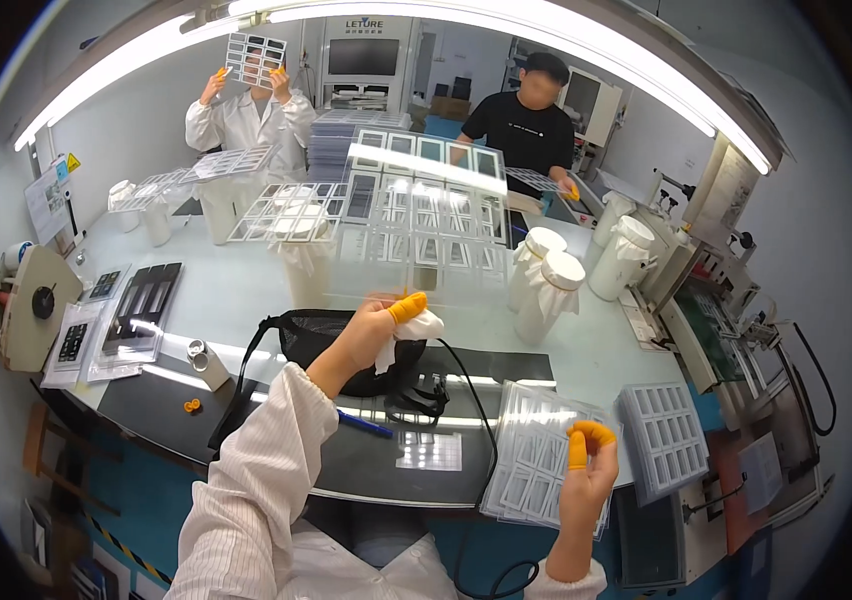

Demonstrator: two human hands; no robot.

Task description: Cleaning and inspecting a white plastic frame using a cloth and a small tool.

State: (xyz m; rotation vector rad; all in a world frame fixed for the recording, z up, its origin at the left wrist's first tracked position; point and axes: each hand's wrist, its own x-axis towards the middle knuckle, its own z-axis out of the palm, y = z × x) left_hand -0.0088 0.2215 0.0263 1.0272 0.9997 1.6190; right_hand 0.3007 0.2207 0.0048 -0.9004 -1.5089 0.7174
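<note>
My left hand (378,328), with orange finger cots, is closed around a white cloth (424,327) over the middle of the table. Just beyond it rise clear sheets with rows of white-edged rectangular windows (428,190); whether the hand touches them I cannot tell. My right hand (592,475), also in orange cots, has thumb and forefinger tips together above a pile of clear windowed sheets (531,455). Anything between those fingertips is too small to make out. A black mesh bag (306,340) lies beneath my left hand, and a blue pen (364,424) is nearer me.
White cloth-topped jars (549,295) stand at right; others prop up sheets (291,215) at left. A stack of windowed trays (664,440) sits at the right edge. Two people (524,130) handle sheets across the table. A metal canister (208,365) and orange cots (193,406) lie left.
</note>
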